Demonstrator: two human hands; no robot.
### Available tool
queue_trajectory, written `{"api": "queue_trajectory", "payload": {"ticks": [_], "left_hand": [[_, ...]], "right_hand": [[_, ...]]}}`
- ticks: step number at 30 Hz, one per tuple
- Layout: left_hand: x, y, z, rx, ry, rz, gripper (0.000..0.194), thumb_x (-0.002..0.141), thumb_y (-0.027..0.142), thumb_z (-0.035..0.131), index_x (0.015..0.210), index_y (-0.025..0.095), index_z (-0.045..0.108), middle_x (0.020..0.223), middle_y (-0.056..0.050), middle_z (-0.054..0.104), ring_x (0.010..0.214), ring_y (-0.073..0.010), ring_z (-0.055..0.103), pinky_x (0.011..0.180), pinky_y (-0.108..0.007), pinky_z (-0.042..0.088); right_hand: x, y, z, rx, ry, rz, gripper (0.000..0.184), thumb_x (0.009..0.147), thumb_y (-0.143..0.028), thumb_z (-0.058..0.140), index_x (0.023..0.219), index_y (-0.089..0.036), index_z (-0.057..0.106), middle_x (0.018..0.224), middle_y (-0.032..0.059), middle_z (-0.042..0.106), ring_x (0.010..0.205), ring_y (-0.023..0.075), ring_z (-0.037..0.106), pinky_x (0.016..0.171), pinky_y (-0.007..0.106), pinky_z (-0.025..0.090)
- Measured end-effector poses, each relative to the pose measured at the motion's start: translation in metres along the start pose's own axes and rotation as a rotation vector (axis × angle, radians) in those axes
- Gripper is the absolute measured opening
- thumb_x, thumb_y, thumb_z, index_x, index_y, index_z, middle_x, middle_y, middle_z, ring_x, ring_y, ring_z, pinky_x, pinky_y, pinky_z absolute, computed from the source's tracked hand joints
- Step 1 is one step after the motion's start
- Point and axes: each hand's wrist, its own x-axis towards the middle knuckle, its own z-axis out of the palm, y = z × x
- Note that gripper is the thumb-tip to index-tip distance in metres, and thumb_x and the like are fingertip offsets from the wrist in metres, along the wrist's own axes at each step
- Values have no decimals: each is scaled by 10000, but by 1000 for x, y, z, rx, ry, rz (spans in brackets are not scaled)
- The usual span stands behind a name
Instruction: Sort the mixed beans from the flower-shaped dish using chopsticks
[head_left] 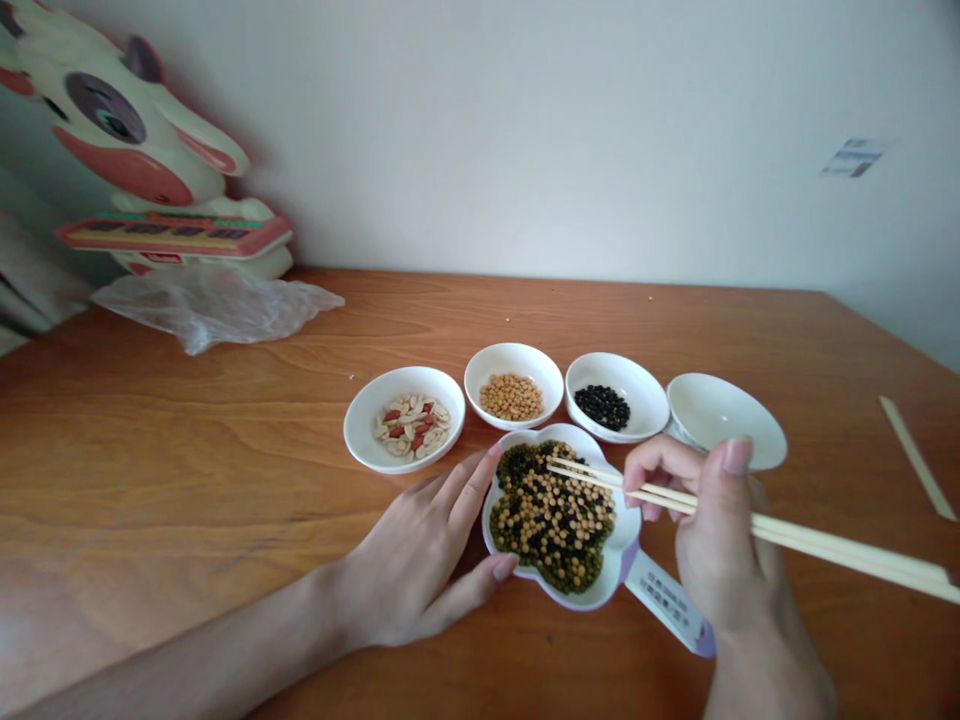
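A white flower-shaped dish (628, 528) with a lilac underside and a labelled handle holds a mix of yellow soybeans, black beans and green mung beans (555, 515). Against its left rim my left hand (420, 550) is braced, thumb and fingers spread around the edge and holding it. My right hand (724, 530) is closed on a pair of pale wooden chopsticks (810, 540). Their tips reach into the upper part of the bean mix, close together; whether a bean is pinched between them I cannot tell.
Behind the dish stand white bowls: peanuts (412, 425), soybeans (511, 397), black beans (602, 407), and one white bowl (724, 415) partly behind my right hand. A pale stick (916, 455) lies far right. A plastic bag (217, 305) and cow-shaped toy keyboard (180, 235) sit back left.
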Motion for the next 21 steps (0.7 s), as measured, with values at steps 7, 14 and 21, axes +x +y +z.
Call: {"api": "queue_trajectory", "payload": {"ticks": [7,14,21], "left_hand": [[-1,-1,2,9,6,11,969,1088,521,544,1765,191,-65,1755,-248,345,1582,-410,461,1253,-607,492],[-1,0,1,7,-12,-4,981,1086,524,550,1766,180,-68,1760,-244,339,1589,-396,452,1263,-596,486],[-2,-2,1,15,6,12,972,1092,525,543,1766,180,-67,1760,-247,338,1585,-405,456,1254,-615,492]], "right_hand": [[-1,-3,5,-8,19,0,929,1050,-807,53,682,-227,679,601,42,598,581,175,533,539,326,383],[-3,-11,8,-35,72,34,883,1091,-751,89,674,-229,666,617,35,602,625,176,527,594,334,385],[-2,-3,6,7,115,-15,908,1069,-783,111,637,-228,684,566,51,595,588,186,542,564,337,392]]}}
